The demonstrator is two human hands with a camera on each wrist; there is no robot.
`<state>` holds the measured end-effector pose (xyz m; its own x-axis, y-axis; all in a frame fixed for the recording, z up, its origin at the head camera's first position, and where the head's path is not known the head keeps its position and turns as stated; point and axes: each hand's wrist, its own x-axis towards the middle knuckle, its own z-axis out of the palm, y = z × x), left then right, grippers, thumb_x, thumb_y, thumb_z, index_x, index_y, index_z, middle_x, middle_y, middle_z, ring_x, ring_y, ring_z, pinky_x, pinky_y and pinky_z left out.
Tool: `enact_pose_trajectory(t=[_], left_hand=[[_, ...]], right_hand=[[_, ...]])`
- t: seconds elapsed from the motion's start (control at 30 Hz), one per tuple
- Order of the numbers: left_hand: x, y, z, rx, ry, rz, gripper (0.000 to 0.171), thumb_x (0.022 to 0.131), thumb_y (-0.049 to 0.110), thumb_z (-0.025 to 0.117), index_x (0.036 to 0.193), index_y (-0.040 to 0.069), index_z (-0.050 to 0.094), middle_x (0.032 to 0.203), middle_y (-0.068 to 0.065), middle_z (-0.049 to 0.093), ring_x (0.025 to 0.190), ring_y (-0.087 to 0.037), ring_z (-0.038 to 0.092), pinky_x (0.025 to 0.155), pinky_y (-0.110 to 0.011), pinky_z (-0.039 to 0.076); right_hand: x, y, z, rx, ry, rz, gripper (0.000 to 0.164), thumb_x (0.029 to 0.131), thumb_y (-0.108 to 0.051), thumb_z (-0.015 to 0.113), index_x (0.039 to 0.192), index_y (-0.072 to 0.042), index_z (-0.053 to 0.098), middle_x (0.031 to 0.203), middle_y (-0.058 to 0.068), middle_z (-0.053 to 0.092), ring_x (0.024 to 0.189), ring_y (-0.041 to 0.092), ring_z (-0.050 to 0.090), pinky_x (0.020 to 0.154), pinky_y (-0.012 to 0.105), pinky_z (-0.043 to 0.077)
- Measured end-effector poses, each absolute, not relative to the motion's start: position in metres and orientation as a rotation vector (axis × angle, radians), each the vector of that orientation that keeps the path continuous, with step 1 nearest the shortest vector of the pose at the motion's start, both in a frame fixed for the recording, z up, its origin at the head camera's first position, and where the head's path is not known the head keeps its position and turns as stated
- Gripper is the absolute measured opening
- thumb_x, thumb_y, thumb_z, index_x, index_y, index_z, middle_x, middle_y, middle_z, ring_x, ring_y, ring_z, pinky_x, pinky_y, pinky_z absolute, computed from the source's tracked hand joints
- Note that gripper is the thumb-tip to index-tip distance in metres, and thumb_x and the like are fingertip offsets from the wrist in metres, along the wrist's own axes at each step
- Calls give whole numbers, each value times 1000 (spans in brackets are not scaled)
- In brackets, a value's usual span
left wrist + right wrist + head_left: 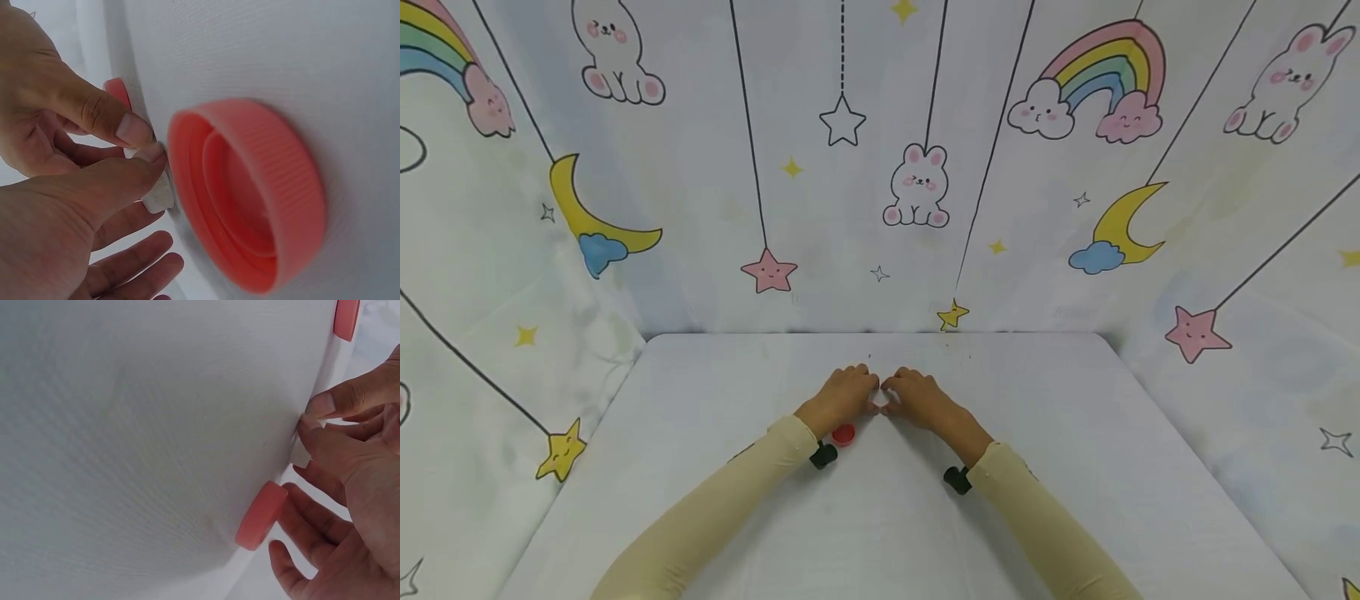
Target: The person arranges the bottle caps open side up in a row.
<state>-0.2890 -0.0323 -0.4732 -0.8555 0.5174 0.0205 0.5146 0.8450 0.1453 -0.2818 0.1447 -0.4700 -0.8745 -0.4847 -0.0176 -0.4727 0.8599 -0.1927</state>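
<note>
My left hand (pixel 844 395) and right hand (pixel 919 397) meet over the middle of the white table. Between them is a small white ribbed cap (pixel 160 195), standing on edge close to the tabletop and partly covered by the fingers. My left thumb and forefinger pinch it in the left wrist view, the other fingers spread loosely. The right thumb and fingers grip its other side, the two thumb tips nearly meeting. A red ribbed cap (pixel 300 200) lies hollow side up beside my left wrist. Another red cap (pixel 262 515) sits by my right fingertips.
The white-covered table (pixel 1045 533) runs back to a white cloth backdrop (pixel 865 50) printed with rabbits, stars, moons and rainbows. Similar cloth hangs at both sides. A small black wrist camera (pixel 823 455) shows under the left sleeve, and another black camera (pixel 957 480) by the right.
</note>
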Motion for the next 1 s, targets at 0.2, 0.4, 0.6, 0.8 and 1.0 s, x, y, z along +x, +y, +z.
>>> enact_pose_trajectory(t=[0.2,0.4,0.6,0.8,1.0], left_hand=[[-288,-38,-468,873,2966,294,41,92,31,84,124,8,71,119,-10,66,109,-28,64,97,-48,53],[-287,-47,-463,910,2927,339,41,94,28,82,128,9,70,126,-10,65,117,-29,62,103,-49,51],[-281,-53,-460,916,2914,325,38,95,30,82,123,8,70,121,-9,65,111,-26,62,100,-48,52],[-275,-55,-456,952,2893,442,40,92,30,84,121,7,70,119,-10,66,106,-26,64,97,-49,55],[-269,-53,-453,972,2880,510,44,92,38,83,119,6,70,118,-11,66,102,-25,65,96,-49,56]], right_hand=[[-281,144,-466,-792,2983,-242,39,97,-32,79,129,-11,72,128,9,68,122,29,64,102,57,52],[-276,143,-457,-845,3003,-194,37,98,-35,78,125,-10,73,127,8,68,121,28,64,102,54,52],[-269,141,-450,-808,2997,-235,38,98,-42,75,118,-9,75,128,8,68,122,28,64,107,53,50],[-261,144,-444,-774,2981,-296,38,100,-44,72,112,-8,78,128,8,68,123,29,63,108,55,50],[-252,147,-439,-750,2950,-381,41,102,-45,68,109,-6,79,131,10,68,125,31,63,108,56,49]])
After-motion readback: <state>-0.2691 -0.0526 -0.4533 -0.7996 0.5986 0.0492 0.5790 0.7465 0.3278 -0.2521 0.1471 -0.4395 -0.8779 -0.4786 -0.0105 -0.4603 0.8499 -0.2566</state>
